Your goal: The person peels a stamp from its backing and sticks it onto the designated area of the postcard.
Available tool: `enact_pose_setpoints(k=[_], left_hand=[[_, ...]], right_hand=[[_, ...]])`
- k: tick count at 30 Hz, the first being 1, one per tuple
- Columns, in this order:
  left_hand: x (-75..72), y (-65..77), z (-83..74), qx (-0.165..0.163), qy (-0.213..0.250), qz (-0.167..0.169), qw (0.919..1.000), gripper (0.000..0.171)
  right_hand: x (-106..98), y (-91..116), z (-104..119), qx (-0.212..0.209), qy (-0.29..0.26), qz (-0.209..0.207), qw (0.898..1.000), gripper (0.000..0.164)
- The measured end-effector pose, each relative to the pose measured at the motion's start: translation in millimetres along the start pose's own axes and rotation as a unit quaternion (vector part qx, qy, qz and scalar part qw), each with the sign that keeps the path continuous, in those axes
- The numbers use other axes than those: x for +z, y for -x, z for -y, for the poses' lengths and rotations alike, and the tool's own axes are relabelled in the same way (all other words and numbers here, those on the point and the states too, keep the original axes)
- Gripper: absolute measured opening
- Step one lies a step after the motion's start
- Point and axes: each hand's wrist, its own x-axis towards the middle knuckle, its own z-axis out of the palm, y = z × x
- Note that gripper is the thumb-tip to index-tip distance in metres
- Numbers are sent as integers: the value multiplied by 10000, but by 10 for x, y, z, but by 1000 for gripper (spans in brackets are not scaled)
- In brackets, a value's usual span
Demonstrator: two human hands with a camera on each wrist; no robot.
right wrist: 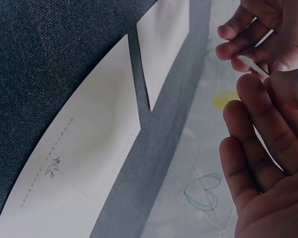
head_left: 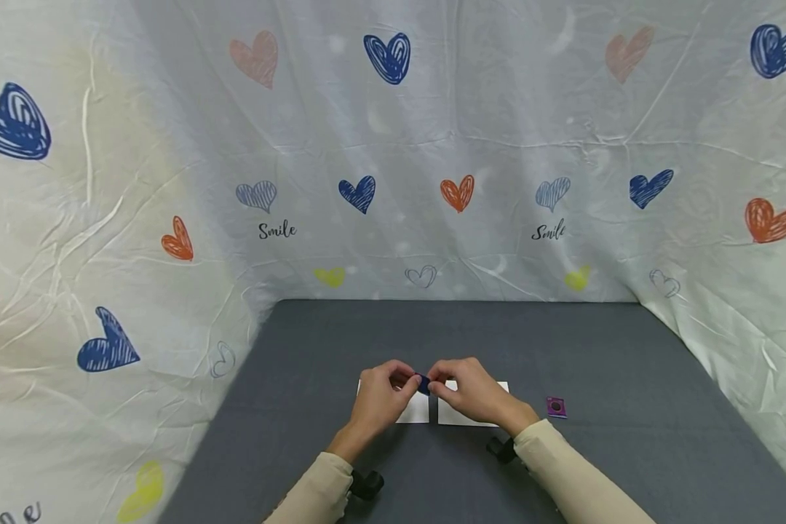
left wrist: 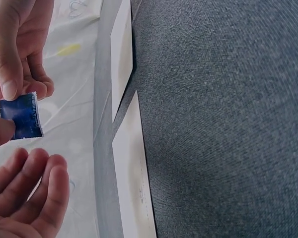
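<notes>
Both hands meet over two white cards, holding one small blue square packet (head_left: 423,384) between them. In the left wrist view the packet (left wrist: 26,119) shows serrated edges and a shiny dark blue face. My left hand (head_left: 381,397) pinches one side, its thumb lying on the face and its other fingers loosely curved. From the other side my right hand (head_left: 473,393) pinches the packet near its edge. Below them lie the left white card (head_left: 414,413) and the right white card (head_left: 466,413), separated by a narrow gap. Seen from the right wrist, fingers mostly hide the packet.
A purple square packet (head_left: 556,407) with a dark round centre lies to the right of the cards on the grey tabletop (head_left: 498,335). One card (right wrist: 64,163) bears a small bird drawing and faint print. A white heart-patterned curtain (head_left: 406,131) surrounds the table's back and sides.
</notes>
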Motion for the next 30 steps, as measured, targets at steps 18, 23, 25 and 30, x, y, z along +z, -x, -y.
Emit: enact_pose_setpoints(k=[18, 23, 25, 30], left_hand=[[24, 22, 8, -69, 409, 625, 9972, 14], [17, 32, 13, -104, 391, 737, 9965, 15], [13, 36, 13, -97, 398, 785, 9961, 16], [10, 41, 20, -105, 490, 866, 9950, 18]], right_hand=[[48, -9, 21, -359, 256, 14, 9990, 9], [61, 0, 15, -393, 320, -10, 9987, 12], [59, 2, 17, -395, 336, -22, 9987, 12], [47, -1, 27, -424, 379, -74, 9984, 12]])
